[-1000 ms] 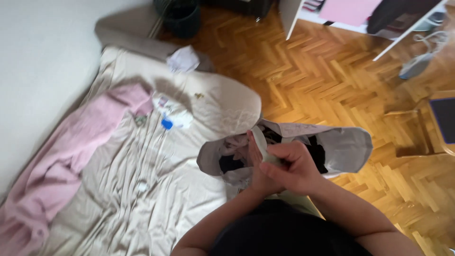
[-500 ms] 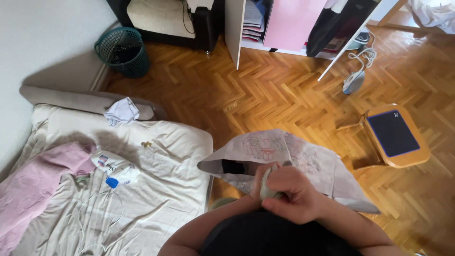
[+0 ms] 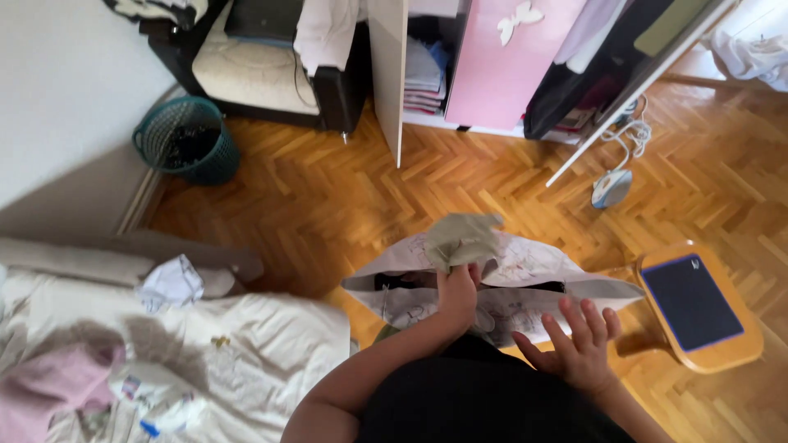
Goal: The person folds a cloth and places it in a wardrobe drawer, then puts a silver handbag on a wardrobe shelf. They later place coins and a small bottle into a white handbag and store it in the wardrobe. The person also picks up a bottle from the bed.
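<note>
Bag (image 3: 525,308) interior mostly hidden; dark contents unidentifiable. Left hand (image 3: 456,297) fingers buried in the grey-green cloth (image 3: 461,238). Wardrobe (image 3: 492,66) cut off by the top edge. Bed (image 3: 246,353) items motion-blurred.

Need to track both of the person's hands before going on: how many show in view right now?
2. The left hand is raised over the open bag, gripping a greenish cloth. The right hand, fingers spread, is open beside the bag's near edge.

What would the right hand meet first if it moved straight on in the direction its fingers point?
Probably the white printed bag: the right hand is open, fingers spread, pointing at its near wall. Depth is unclear.
</note>
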